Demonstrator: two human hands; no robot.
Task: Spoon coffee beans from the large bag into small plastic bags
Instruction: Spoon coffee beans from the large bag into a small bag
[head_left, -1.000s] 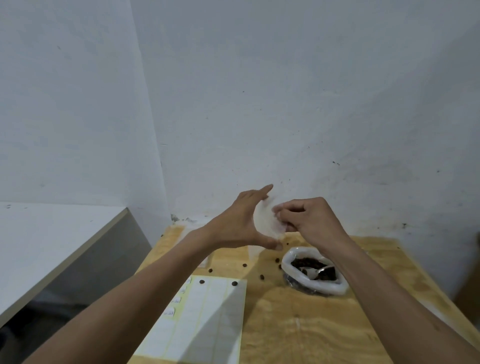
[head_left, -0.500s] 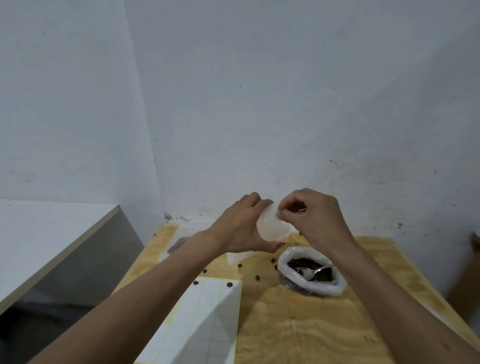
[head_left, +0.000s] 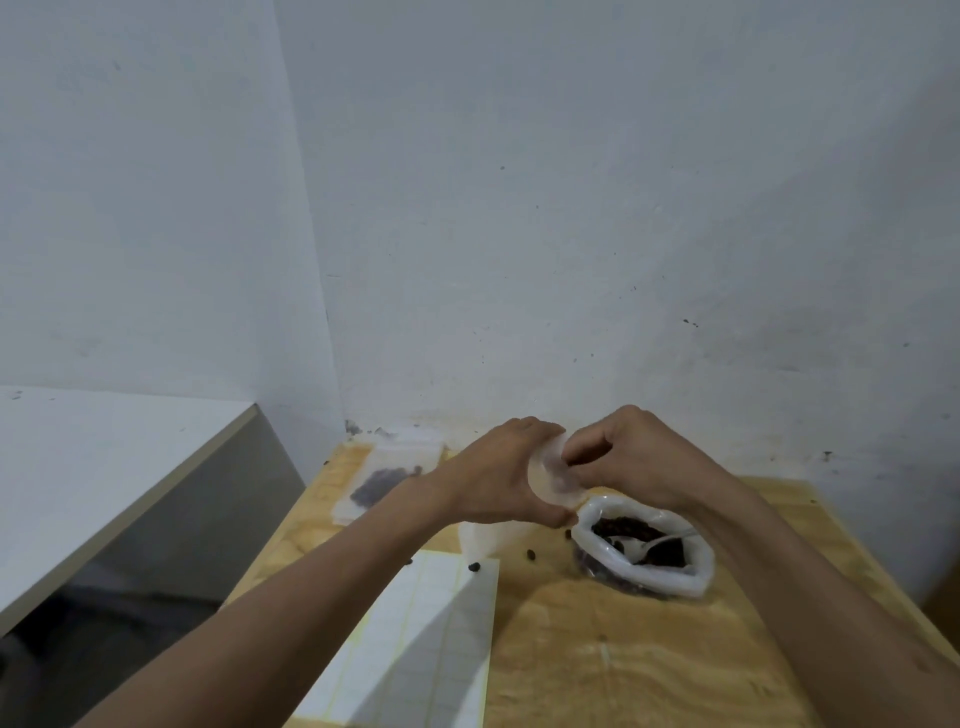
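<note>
Hands (head_left: 498, 475) (head_left: 631, 457) on small plastic bag (head_left: 553, 475) above large bag (head_left: 644, 553)

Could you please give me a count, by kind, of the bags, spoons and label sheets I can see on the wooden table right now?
Small plastic bags: 2, one empty in both hands, one filled lying at the back left
Large bag of coffee beans: 1
Spoon: 1, in the large bag
Label sheet: 1
Total: 5

Big bag (head_left: 644, 558) w/ spoon (head_left: 649, 545) in it right of label sheet (head_left: 415, 649); filled bags (head_left: 387, 480) behind-left on table (head_left: 623, 665).
</note>
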